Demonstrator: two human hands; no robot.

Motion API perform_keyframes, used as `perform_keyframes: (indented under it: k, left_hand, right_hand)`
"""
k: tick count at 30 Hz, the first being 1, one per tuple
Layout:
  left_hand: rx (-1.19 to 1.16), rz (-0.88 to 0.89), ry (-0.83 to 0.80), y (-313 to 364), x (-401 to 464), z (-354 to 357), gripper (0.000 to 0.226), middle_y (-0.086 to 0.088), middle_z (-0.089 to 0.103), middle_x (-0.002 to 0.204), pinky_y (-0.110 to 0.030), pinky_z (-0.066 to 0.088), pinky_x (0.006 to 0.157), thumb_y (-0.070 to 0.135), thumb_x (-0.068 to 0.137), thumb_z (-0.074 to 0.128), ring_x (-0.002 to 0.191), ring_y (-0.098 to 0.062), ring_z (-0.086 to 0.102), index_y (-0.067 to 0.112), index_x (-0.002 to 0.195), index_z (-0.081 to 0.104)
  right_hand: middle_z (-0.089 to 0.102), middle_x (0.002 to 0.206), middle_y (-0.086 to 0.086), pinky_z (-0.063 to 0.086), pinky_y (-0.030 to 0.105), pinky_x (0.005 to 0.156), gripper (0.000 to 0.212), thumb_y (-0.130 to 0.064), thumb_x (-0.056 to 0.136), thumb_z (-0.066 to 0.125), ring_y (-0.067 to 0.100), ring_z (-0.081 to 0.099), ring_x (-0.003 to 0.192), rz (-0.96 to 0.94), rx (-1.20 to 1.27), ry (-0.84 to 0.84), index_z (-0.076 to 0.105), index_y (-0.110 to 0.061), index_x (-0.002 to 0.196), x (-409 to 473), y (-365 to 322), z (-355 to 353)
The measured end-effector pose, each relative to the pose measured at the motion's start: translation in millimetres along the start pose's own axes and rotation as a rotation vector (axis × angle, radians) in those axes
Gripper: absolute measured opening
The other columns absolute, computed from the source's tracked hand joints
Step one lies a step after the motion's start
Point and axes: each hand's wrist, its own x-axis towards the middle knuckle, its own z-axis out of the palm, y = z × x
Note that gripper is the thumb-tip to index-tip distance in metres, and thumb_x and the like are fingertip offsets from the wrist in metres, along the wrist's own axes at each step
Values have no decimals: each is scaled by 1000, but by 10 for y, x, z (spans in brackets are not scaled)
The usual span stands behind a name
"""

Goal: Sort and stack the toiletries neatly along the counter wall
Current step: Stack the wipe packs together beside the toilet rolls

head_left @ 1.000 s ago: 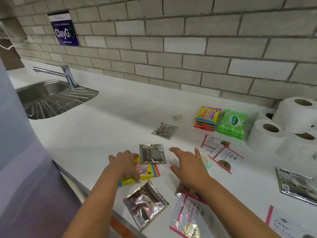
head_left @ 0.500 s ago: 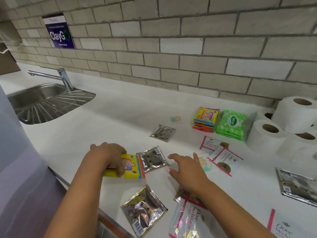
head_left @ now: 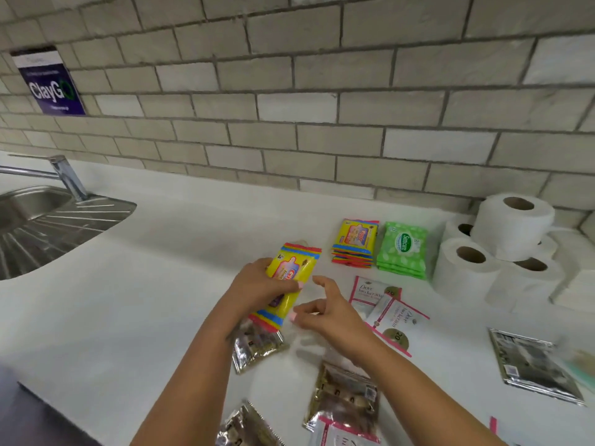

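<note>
The counter is running white along the brick wall, with the sink lying at far left. Toilet rolls are sitting piled against the wall at right. Beside them, the green wipes stack and the yellow stack are standing side by side. Pink sachets are lying overlapped in front of those. Foil sachets are lying scattered toward the near edge. My left hand is gripping a yellow pack, holding it tilted above the counter. My right hand is hovering just beside the pack's lower end, fingers loosely curled and holding nothing.
</note>
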Motion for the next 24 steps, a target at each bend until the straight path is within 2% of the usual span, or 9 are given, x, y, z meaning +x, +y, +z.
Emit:
perform_keyframes:
  k: [3,7,11,13,16,18,19,22,24]
  left_hand:
    - [-21,25,19,124,206,222,50,0,74,82,-35,59,75,56,45,76,73,-16,71,23,82,67]
    - [-42,80,-13,236,499,406,66,-4,74,92,-42,58,80,63,46,68,83,-21,72,21,97,69]
    - [43,155,-66,416,799,453,41,-12,64,121,-38,49,92,19,83,55,109,-30,61,11,123,59]
    - [47,140,-73,471,982,484,41,-10,62,124,-36,49,93,0,86,51,112,-27,59,10,125,57]
    - [24,150,-89,512,1232,570,40,-14,62,122,-24,52,77,-3,87,55,100,-24,61,5,126,55]
    - [-4,144,-91,555,1358,635,40,-14,63,116,-11,48,59,-5,88,55,90,-18,58,2,128,53]
    - [-6,140,-91,576,1423,676,42,-13,63,115,-11,49,58,-5,88,55,89,-19,58,3,129,51]
    - [83,153,-76,614,1637,798,45,-14,62,123,-32,51,87,2,88,57,106,-28,61,7,133,50]
    - [148,157,-74,618,1778,867,46,-12,61,125,-34,48,94,6,88,57,111,-29,60,11,134,49]
  right_hand:
    - [68,84,-2,47,26,74,85,-23,77,75,14,65,83,-24,-44,131,18,-27,141,163,-7,-84]
    - [64,82,0,50,31,65,65,-7,82,61,20,62,77,-28,-130,357,29,-21,137,412,-25,-275]
    - [65,109,5,42,23,58,69,-3,85,53,21,60,85,10,-207,462,24,-22,144,643,-25,-547]
    - [63,112,3,44,23,57,73,-1,86,50,20,60,85,16,-215,487,21,-29,145,749,-27,-669]
    - [62,119,3,51,34,79,64,-8,84,61,22,62,98,-4,-269,483,37,-31,139,912,-13,-814]
    - [56,125,3,48,34,92,77,-15,75,73,21,58,110,-7,-367,451,36,-27,141,1006,15,-896]
    - [53,126,3,46,34,95,85,-18,71,75,21,56,112,13,-457,431,32,-27,143,1051,24,-936]
    - [46,127,4,43,38,98,90,-30,72,73,23,53,114,94,-751,411,22,-28,146,1199,45,-1044]
    - [42,130,4,35,40,103,94,-36,72,73,24,48,120,128,-885,394,18,-27,147,1304,79,-1096]
